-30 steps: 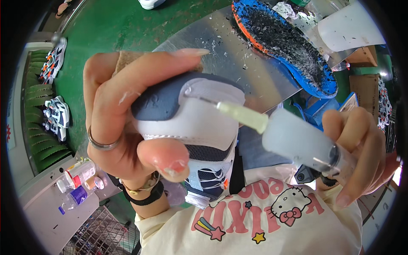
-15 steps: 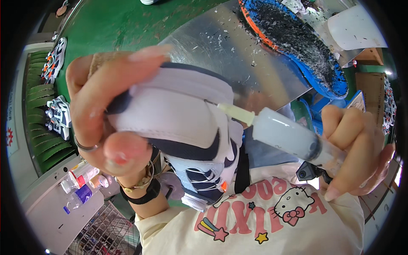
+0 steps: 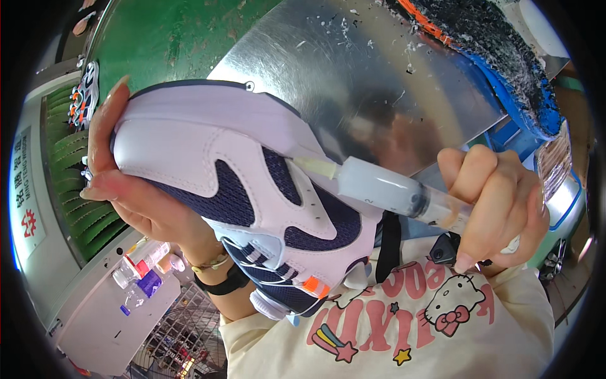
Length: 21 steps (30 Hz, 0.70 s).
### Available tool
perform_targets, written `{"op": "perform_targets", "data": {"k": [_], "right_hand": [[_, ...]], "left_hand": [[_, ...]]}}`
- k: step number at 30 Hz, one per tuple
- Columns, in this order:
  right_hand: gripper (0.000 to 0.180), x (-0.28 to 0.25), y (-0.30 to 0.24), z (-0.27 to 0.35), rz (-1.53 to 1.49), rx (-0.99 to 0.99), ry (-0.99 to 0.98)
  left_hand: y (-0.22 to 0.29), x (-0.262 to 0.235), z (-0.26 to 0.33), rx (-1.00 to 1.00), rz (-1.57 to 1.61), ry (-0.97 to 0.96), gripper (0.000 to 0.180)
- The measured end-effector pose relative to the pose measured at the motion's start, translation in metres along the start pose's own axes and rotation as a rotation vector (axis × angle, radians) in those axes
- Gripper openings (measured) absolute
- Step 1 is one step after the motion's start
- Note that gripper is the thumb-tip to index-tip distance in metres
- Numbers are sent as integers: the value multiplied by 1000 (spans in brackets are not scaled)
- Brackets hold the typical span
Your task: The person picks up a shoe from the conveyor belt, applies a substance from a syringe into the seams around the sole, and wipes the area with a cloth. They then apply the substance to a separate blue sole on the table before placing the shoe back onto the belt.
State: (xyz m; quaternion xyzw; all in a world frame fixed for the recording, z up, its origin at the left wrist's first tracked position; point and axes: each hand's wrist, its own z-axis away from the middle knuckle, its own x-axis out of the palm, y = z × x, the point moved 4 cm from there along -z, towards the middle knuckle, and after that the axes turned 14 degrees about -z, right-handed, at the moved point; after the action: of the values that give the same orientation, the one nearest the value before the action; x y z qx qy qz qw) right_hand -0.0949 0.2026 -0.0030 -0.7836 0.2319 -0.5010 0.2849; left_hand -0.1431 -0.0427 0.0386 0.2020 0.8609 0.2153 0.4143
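Observation:
A white and navy sneaker [image 3: 170,148] with an orange tab lies tilted on its side in front of me. My left hand [image 3: 145,211] is closed round its toe end, fingers over the sole edge and thumb against the upper. In my right hand [image 3: 502,202] is a plastic syringe [image 3: 382,189] filled with whitish liquid. Its pale yellow needle hub [image 3: 315,167] points left and lies against the shoe's side, near the seam between upper and sole. The needle's tip is too fine to make out. The right fingers wrap round the syringe's rear end.
Beyond the shoe is a shiny metal tabletop [image 3: 341,82] with white scraps. A blue and orange tray [image 3: 499,82] of dark debris stands far right. At left, a green slatted conveyor [image 3: 69,183] carries other sneakers. Plastic bottles [image 3: 136,287] lie on a white surface, lower left.
My left hand has turned the sneaker from its toe to show its long side. The syringe has moved left with the shoe, its hub now farther along the side seam.

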Motion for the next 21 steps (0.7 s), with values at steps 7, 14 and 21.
{"op": "perform_targets", "data": {"k": [7,14,21], "right_hand": [[58,-2,5,12,-7,26,37],[60,-1,-3,28,82,152,39],[57,-4,-10,37,112,157,-40]], "left_hand": [[-12,0,-2,-2,-29,5,72],[-16,0,-8,47,-157,-59,76],[-18,3,-6,-35,18,7,72]]}}
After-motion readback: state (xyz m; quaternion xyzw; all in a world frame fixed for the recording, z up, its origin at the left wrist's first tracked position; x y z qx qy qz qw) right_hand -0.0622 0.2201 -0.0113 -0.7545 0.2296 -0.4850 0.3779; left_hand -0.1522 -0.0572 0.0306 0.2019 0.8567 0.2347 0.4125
